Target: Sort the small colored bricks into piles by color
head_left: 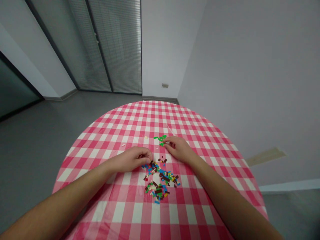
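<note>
Small toy building bricks [165, 176] in blue, brown, green, yellow, white and red lie in a loose pile on the table. At the pile's upper left edge is my left hand [136, 159], its thumb and fingers curled together over the bricks. A dark brown piece shows by those fingertips, but whether they hold it is unclear. My right hand [179, 148] reaches to a small group of green bricks [160, 138] beyond the pile. Its thumb and fingers come together at a green brick [161, 144] on the near side of that group.
A pink and white checked cloth [120, 206] covers the round table. A few pale pieces [146, 137] lie left of the green group, and another white piece [123, 145] sits farther left. Behind the table stand a wall [165, 50] and blind-covered glass panels [117, 50].
</note>
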`<state>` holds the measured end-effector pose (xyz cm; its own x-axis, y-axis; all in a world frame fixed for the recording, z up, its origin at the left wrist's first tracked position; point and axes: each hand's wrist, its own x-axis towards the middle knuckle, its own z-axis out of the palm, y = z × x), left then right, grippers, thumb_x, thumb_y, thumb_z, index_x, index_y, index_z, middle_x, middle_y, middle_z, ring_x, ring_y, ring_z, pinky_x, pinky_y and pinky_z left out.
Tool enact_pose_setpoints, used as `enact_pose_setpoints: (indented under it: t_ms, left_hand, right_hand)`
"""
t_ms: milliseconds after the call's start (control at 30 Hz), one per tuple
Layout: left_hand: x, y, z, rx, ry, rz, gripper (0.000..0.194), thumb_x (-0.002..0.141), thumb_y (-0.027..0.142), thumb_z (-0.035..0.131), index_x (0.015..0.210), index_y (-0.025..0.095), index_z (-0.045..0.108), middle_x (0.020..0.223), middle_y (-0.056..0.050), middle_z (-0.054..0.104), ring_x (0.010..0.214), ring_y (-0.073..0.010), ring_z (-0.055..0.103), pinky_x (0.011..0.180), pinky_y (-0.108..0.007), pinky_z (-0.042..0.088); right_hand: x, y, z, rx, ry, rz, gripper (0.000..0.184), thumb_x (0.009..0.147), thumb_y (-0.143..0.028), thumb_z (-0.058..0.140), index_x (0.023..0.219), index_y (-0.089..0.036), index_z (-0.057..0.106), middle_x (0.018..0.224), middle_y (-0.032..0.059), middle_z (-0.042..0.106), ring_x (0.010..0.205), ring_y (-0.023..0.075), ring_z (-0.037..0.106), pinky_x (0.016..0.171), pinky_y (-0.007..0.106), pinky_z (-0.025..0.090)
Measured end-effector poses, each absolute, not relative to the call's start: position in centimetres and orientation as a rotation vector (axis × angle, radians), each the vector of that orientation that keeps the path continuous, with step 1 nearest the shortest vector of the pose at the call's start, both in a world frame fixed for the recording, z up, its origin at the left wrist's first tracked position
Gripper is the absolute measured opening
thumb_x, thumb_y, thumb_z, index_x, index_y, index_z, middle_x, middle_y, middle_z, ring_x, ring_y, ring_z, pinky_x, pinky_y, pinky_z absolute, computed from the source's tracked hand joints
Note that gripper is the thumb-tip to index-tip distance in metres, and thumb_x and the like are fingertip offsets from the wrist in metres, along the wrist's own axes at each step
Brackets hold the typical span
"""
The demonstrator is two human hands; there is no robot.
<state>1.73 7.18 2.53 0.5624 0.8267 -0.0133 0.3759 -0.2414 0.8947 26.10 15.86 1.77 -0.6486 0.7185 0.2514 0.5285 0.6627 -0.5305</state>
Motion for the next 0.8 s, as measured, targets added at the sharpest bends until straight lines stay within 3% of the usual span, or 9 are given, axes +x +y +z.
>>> enact_pose_setpoints:
  t_ms: [133,267,367,500,600,700,800]
  left_hand:
    - [2.9,7.3,1.5,1.467,1.038,0.822,0.022,0.084,0.036,0.065,0.08,0.014,0.062,0.067,-0.001,0.061,0.059,-0.0113,0.054,0.057,-0.024,0.04]
    - [3.8,7.4,1.1,1.284,1.063,0.986,0.028,0.076,0.037,0.073,0.081,0.018,0.052,0.062,0.001,0.065,0.053,-0.0116,0.057,0.054,-0.023,0.041]
    - [3.9,7.5,1.0,1.24,1.057,1.038,0.033,0.076,0.036,0.074,0.083,0.02,0.046,0.061,0.002,0.066,0.053,-0.0125,0.06,0.055,-0.023,0.043]
    - [3.9,7.3,0.5,1.315,1.065,0.984,0.024,0.084,0.033,0.066,0.086,0.02,0.046,0.06,0.003,0.065,0.053,-0.0115,0.058,0.054,-0.023,0.041]
    - [3.8,7.1,0.4,1.456,1.037,0.953,0.013,0.089,0.027,0.06,0.093,0.019,0.051,0.076,-0.001,0.069,0.067,-0.0136,0.063,0.06,-0.025,0.044]
    - [3.4,7.1,0.9,1.7,1.115,0.898,0.011,0.091,0.022,0.056,0.101,0.02,0.059,0.097,-0.006,0.071,0.084,-0.0172,0.065,0.071,-0.03,0.048]
    - [2.8,7.3,1.6,2.075,1.175,0.752,0.012,0.092,0.02,0.056,0.093,0.021,0.068,0.091,-0.004,0.072,0.087,-0.0191,0.063,0.081,-0.034,0.046]
  right_hand:
    - [24.5,13.4,3.6,-0.742,-2.445,0.861,0.013,0.087,-0.023,0.063,0.093,-0.02,0.074,0.085,0.0047,0.074,0.072,0.0147,0.064,0.067,0.026,0.048]
    - [23.6,12.3,3.9,-0.671,-2.462,0.81,0.013,0.089,-0.023,0.063,0.091,-0.021,0.075,0.083,0.0036,0.075,0.073,0.015,0.063,0.069,0.027,0.047]
    - [23.6,12.5,3.4,-0.688,-2.461,0.802,0.012,0.088,-0.019,0.063,0.091,-0.021,0.075,0.084,0.0032,0.075,0.076,0.0148,0.063,0.07,0.027,0.046]
    - [23.7,13.0,2.9,-0.773,-2.446,0.879,0.01,0.085,-0.016,0.065,0.088,-0.019,0.074,0.08,0.003,0.071,0.072,0.0137,0.062,0.067,0.025,0.045]
    - [23.9,13.7,2.8,-0.847,-2.466,0.934,0.01,0.087,-0.017,0.062,0.088,-0.018,0.072,0.078,0.0028,0.069,0.067,0.0127,0.06,0.064,0.024,0.043]
    - [24.5,14.8,2.6,-1.004,-2.498,0.746,0.013,0.09,-0.015,0.059,0.087,-0.016,0.071,0.084,0.0059,0.07,0.073,0.0153,0.06,0.068,0.027,0.044]
    - [25.4,16.0,2.4,-1.221,-2.552,0.431,0.014,0.09,-0.013,0.058,0.085,-0.015,0.071,0.087,0.0101,0.07,0.081,0.0195,0.06,0.072,0.03,0.042]
